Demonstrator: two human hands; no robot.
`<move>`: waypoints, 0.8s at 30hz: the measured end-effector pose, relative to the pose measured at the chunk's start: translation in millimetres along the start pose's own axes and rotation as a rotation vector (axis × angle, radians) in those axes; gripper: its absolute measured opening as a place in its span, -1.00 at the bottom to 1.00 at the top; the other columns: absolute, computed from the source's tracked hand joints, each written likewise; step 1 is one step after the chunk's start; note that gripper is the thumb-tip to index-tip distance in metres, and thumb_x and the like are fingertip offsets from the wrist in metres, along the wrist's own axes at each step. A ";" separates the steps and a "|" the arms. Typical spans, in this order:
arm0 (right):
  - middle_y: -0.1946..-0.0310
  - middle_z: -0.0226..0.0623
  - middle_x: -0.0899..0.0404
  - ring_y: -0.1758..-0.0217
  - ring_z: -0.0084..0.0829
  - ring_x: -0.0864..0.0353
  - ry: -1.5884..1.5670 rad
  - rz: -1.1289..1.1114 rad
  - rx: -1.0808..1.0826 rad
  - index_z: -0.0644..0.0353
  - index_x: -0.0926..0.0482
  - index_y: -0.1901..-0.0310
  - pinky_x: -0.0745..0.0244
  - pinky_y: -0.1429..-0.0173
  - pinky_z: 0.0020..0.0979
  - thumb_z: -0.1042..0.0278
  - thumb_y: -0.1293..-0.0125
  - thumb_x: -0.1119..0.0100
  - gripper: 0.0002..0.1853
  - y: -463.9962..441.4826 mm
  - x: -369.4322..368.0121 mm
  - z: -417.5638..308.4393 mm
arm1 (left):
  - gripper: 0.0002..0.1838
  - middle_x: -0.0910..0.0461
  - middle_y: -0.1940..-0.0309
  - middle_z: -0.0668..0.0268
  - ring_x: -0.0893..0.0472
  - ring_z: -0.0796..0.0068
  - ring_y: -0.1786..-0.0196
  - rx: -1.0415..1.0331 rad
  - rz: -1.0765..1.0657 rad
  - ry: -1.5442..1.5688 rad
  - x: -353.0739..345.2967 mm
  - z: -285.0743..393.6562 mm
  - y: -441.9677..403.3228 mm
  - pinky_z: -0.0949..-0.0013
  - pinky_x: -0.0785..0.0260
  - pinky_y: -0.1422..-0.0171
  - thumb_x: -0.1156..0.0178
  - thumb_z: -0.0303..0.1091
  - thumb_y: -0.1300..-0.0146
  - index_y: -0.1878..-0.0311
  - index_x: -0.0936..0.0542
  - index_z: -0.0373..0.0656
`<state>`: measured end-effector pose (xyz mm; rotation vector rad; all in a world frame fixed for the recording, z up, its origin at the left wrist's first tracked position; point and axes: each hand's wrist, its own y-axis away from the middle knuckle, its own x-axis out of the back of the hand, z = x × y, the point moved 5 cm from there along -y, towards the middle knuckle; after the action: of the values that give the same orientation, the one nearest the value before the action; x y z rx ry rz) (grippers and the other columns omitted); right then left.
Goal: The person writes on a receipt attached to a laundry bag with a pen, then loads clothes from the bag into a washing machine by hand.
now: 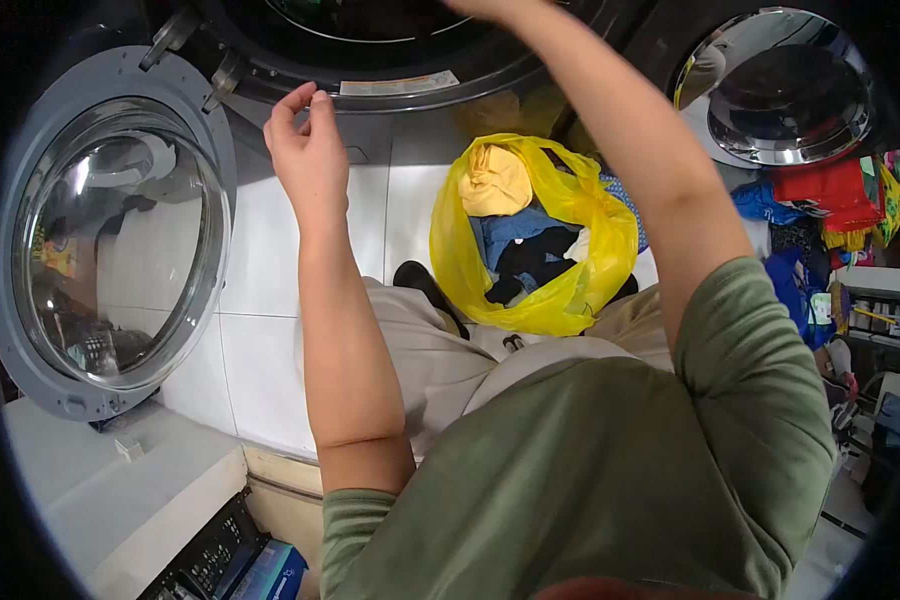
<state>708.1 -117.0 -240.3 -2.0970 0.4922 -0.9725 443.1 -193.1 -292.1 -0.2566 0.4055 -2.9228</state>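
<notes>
Clothes (538,262) in bag (568,308); door (120,255) left of bag.

Open yellow bag (560,305), dark clothes (538,258) heaped inside, before the black washer (500,88); its drum (370,15) barely shows.

Your left arm (345,340) reaches forward, forearm nearly vertical in the view, crease showing at the elbow. Left wrist (322,205) roughly in line with the forearm. Your left hand (308,150) raised, fingers loosely curled, thumb near them. Your right arm (640,130) extends farther forward, slanting inward, elbow slightly bent. Right hand (492,7) mostly cut off at the top edge; finger pose unreadable.
</notes>
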 end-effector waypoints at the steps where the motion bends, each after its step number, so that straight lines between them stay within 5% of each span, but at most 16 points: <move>1: 0.04 0.03 -0.61 -0.01 -0.08 -0.63 0.148 -0.208 0.058 0.36 -0.49 -0.11 -0.51 -0.12 -0.25 0.22 -0.28 -0.23 -0.54 27.9 -8.7 -15.4 | -0.73 -0.58 0.12 0.34 -0.53 0.58 0.12 -0.005 -0.007 -0.019 3.0 -1.0 -2.3 0.45 -0.40 0.01 -0.15 -0.27 -0.37 -0.02 -0.57 -0.23; 2: 0.28 -0.11 -0.66 0.23 -0.19 -0.69 0.369 -0.369 -0.041 0.24 -0.62 0.18 -0.61 0.14 -0.20 0.18 -0.28 -0.16 -0.73 72.1 -27.7 -10.1 | -0.73 -0.58 0.12 0.34 -0.53 0.58 0.12 -0.007 -0.013 -0.040 7.8 -4.4 -4.4 0.45 -0.40 0.01 -0.15 -0.28 -0.37 -0.02 -0.58 -0.23; 4: 0.14 -0.08 -0.67 -0.03 -0.12 -0.64 0.476 -0.948 -0.466 0.19 -0.66 0.06 -0.55 -0.08 -0.16 -0.08 -0.15 -0.27 -0.50 164.5 -56.9 19.0 | -0.74 -0.58 0.13 0.33 -0.54 0.57 0.12 -0.012 -0.013 -0.048 15.9 -9.9 -8.9 0.46 -0.41 0.02 -0.15 -0.30 -0.36 -0.02 -0.59 -0.22; 6: -0.02 -0.03 -0.61 -0.10 -0.07 -0.58 0.437 -1.520 -0.417 0.26 -0.62 0.00 -0.44 -0.23 -0.20 -0.11 -0.03 -0.38 -0.37 304.5 -107.7 69.7 | -0.75 -0.58 0.14 0.33 -0.54 0.57 0.13 -0.014 -0.019 -0.029 19.9 -14.2 -9.9 0.46 -0.41 0.04 -0.15 -0.31 -0.35 -0.01 -0.60 -0.21; 8: -0.12 -0.03 -0.54 -0.19 -0.07 -0.51 0.467 -1.089 -0.604 0.15 -0.52 -0.16 -0.39 -0.28 -0.22 -0.09 -0.02 -0.40 -0.30 402.0 -99.2 103.5 | -0.76 -0.59 0.15 0.35 -0.54 0.57 0.12 0.017 -0.042 -0.050 18.2 -16.3 -5.9 0.47 -0.41 0.05 -0.15 -0.32 -0.35 0.01 -0.62 -0.21; 9: -0.15 -0.03 -0.51 -0.22 -0.06 -0.49 0.330 -1.075 -0.702 0.11 -0.49 -0.20 -0.38 -0.29 -0.22 -0.06 -0.04 -0.38 -0.30 410.8 -97.4 106.9 | -0.77 -0.59 0.16 0.35 -0.54 0.57 0.12 0.020 -0.048 -0.059 18.2 -15.4 -8.0 0.47 -0.41 0.06 -0.15 -0.32 -0.35 0.02 -0.62 -0.20; 14: -0.01 -0.10 -0.63 -0.06 -0.13 -0.61 0.233 -1.278 -0.438 0.09 -0.59 -0.07 -0.49 -0.13 -0.24 0.19 -0.11 -0.32 -0.54 260.1 -56.4 56.7 | -0.71 -0.62 0.11 0.27 -0.55 0.55 0.07 0.007 -0.142 -0.046 17.0 -14.9 -7.2 0.44 -0.41 -0.03 -0.19 -0.23 -0.35 0.01 -0.62 -0.23; 16: 0.18 -0.20 -0.70 0.21 -0.38 -0.67 -0.135 -1.097 -0.564 0.17 -0.64 0.03 -0.55 0.05 -0.30 0.21 -0.14 -0.33 -0.63 179.4 -22.5 25.6 | -0.66 -0.62 0.08 0.23 -0.57 0.50 0.05 0.126 -0.247 0.041 5.4 -10.5 -1.6 0.42 -0.41 -0.07 -0.21 -0.19 -0.34 -0.04 -0.60 -0.23; 17: 0.16 -0.32 -0.70 0.14 -0.52 -0.65 -0.330 -0.971 -0.735 0.16 -0.60 -0.06 -0.55 -0.02 -0.40 0.25 -0.25 -0.28 -0.64 148.1 -12.6 13.0 | -0.63 -0.61 0.05 0.22 -0.57 0.47 0.04 0.075 -0.314 -0.020 -6.1 -11.7 1.8 0.39 -0.41 -0.08 -0.22 -0.17 -0.33 -0.08 -0.56 -0.21; 20: 0.16 -0.19 -0.68 0.21 -0.46 -0.73 -0.966 -0.785 -0.960 0.37 -0.54 -0.04 -0.67 0.16 -0.48 0.10 -0.27 -0.32 -0.50 74.8 16.7 -48.2 | -0.51 -0.57 -0.04 0.21 -0.56 0.37 -0.03 -0.016 -0.576 -0.143 -42.7 -26.2 27.1 0.33 -0.41 -0.09 -0.23 -0.11 -0.33 -0.19 -0.47 -0.20; 21: 0.06 -0.10 -0.65 0.04 -0.24 -0.68 -0.939 -0.780 -0.843 0.36 -0.55 -0.01 -0.59 -0.03 -0.27 0.14 -0.33 -0.24 -0.58 45.8 16.5 -48.1 | -0.48 -0.55 -0.08 0.21 -0.55 0.33 -0.07 -0.005 -0.723 -0.139 -54.3 -25.8 38.3 0.30 -0.42 -0.09 -0.23 -0.09 -0.33 -0.22 -0.43 -0.20; 22: 0.07 -0.15 -0.65 0.08 -0.30 -0.69 -1.066 -0.732 -0.797 0.36 -0.55 -0.01 -0.61 0.00 -0.29 0.12 -0.33 -0.25 -0.57 30.2 24.4 -67.3 | -0.44 -0.52 -0.12 0.21 -0.54 0.28 -0.12 0.010 -0.871 -0.134 -62.4 -24.9 48.9 0.27 -0.42 -0.09 -0.23 -0.07 -0.32 -0.25 -0.40 -0.21; 24: 0.10 -0.17 -0.65 0.13 -0.34 -0.69 -1.067 -0.609 -0.578 0.37 -0.54 -0.01 -0.64 0.03 -0.31 0.24 -0.32 -0.27 -0.62 16.0 30.5 -89.6 | -0.50 -0.49 -0.17 0.24 -0.53 0.29 -0.12 0.320 -0.685 0.231 -57.7 -15.2 44.1 0.24 -0.41 -0.13 -0.14 -0.12 -0.39 -0.29 -0.36 -0.15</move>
<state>657.9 -188.4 -200.1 -2.9676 -0.5035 0.1607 502.8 -219.4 -327.4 -0.0018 -0.1726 -3.6369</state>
